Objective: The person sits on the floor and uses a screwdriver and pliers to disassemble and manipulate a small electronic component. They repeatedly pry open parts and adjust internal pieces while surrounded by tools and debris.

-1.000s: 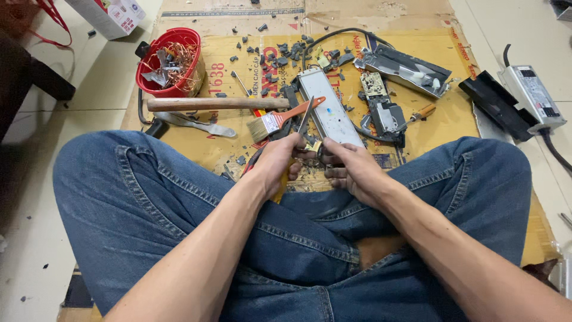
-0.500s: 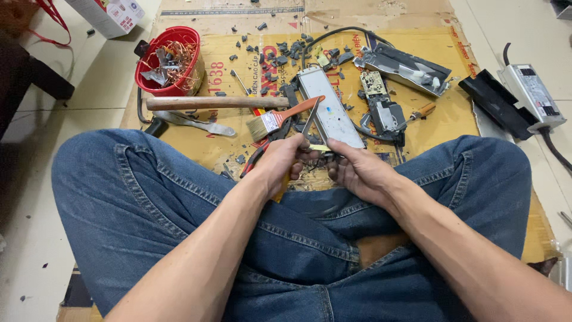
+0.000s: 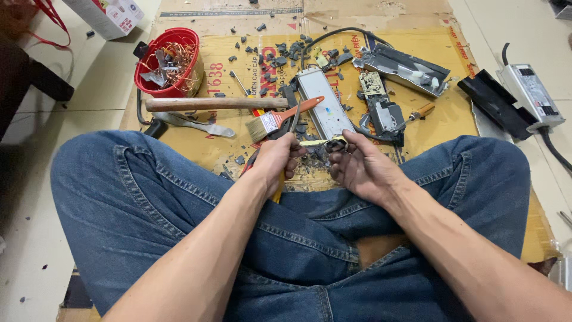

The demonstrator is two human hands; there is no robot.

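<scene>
I sit cross-legged in blue jeans on cardboard. My left hand [image 3: 278, 160] grips a slim tool with red and yellow handles, its metal tip pointing up toward the paintbrush [image 3: 285, 119]. My right hand [image 3: 359, 167] holds a small dark part with a yellowish strip [image 3: 326, 144] between thumb and fingers. Both hands meet just above my knees. Right beyond them lies a long grey metal casing [image 3: 322, 104].
A hammer with a wooden handle [image 3: 205, 104] and a metal scraper [image 3: 196, 124] lie at the left. A red basket of copper wire scrap [image 3: 168, 61] stands far left. Circuit board [image 3: 381, 107], opened casing [image 3: 405, 68], screwdriver [image 3: 420, 112], black cover [image 3: 491, 101] and grey power unit [image 3: 530, 95] lie right.
My hands have lifted slightly and drawn closer together around the small part; the tool tip in my left hand now points upward. Nothing else has moved.
</scene>
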